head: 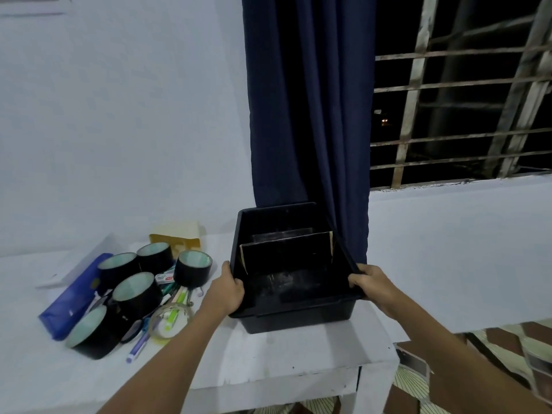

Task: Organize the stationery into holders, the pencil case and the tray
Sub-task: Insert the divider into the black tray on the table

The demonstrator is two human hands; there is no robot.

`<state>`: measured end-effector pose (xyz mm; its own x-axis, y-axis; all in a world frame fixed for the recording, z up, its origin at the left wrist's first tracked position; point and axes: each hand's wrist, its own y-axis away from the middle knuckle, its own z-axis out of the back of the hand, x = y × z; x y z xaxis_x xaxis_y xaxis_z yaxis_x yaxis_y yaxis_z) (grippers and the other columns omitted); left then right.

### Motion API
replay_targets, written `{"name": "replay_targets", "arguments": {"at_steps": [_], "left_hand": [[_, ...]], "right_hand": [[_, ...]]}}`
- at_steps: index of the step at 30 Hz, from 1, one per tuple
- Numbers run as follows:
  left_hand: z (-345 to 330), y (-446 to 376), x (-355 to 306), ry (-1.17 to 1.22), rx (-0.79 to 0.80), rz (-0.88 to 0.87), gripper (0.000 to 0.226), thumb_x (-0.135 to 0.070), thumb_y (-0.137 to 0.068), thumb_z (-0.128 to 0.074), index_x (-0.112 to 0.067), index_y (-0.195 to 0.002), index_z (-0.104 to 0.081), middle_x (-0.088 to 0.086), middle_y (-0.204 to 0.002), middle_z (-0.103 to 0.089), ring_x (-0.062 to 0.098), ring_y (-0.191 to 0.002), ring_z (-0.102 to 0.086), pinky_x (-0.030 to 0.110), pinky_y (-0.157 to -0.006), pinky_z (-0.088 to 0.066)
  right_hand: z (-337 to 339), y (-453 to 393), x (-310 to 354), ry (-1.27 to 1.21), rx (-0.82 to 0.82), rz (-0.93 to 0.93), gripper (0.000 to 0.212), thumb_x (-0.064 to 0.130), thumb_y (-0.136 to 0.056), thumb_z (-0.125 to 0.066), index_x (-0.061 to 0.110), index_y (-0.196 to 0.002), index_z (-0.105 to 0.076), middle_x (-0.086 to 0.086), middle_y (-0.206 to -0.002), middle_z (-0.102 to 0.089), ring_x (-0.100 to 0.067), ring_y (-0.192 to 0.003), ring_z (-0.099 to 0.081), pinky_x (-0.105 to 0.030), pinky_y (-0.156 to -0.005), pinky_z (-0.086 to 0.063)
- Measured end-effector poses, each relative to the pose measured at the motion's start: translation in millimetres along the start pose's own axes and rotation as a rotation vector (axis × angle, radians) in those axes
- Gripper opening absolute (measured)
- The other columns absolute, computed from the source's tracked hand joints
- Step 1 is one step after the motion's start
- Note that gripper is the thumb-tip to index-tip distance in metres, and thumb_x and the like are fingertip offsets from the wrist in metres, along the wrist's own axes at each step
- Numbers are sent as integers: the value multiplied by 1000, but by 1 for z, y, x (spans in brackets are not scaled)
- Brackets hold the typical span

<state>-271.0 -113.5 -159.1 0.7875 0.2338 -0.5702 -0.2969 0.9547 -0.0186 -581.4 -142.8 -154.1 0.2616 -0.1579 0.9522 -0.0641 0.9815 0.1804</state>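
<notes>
Both my hands on black tray: left hand fingers curled over left rim, right hand gripping right rim. Tray on white table by curtain, cardboard divider inside, otherwise no stationery in it. Step looks like placing tray. Next: release, reach left for pens among black cups; blue pencil case beside them.

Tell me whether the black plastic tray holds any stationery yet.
None visible. The black plastic tray shows only a dark cardboard divider and bare floor; pens lie outside on the white table.
</notes>
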Motion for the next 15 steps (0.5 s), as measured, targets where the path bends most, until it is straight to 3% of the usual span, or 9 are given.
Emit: {"name": "replay_targets", "arguments": {"at_steps": [4,6,9,15], "left_hand": [[1,-10,0,-9,-30,-15,39,-13,-94,-38,-8,-133,-34,24,-104,-63,39,-92,-60,40,-79,-48],[-1,-18,-2,-1,-40,-10,35,-12,-93,-38,-7,-128,-37,23,-101,-63,38,-89,-60,41,-78,-50],[0,-27,-2,2,-61,-10,34,-12,-93,-39,-8,-126,-39,21,-98,-62,37,-85,-60,42,-77,-51],[-3,-49,-4,1,-67,-27,32,-10,-91,-39,-7,-122,-40,15,-83,-57,33,-74,-55,39,-71,-49]], "right_hand": [[-9,-14,-7,-15,-39,43,24,-4,-85,-53,11,-99,-67,-8,-77,-67,-21,-72,-63,-30,-71,-54],[-11,-22,-11,-51,-57,56,25,-3,-86,-55,13,-102,-66,-8,-84,-70,-22,-78,-66,-33,-79,-56],[-15,-30,-8,-76,-92,109,23,0,-89,-58,17,-103,-65,-3,-89,-72,-18,-81,-68,-25,-76,-56],[-20,-53,-4,2,-201,159,25,7,-89,-63,8,-114,-66,-2,-95,-70,-19,-87,-68,-27,-85,-54]]}}
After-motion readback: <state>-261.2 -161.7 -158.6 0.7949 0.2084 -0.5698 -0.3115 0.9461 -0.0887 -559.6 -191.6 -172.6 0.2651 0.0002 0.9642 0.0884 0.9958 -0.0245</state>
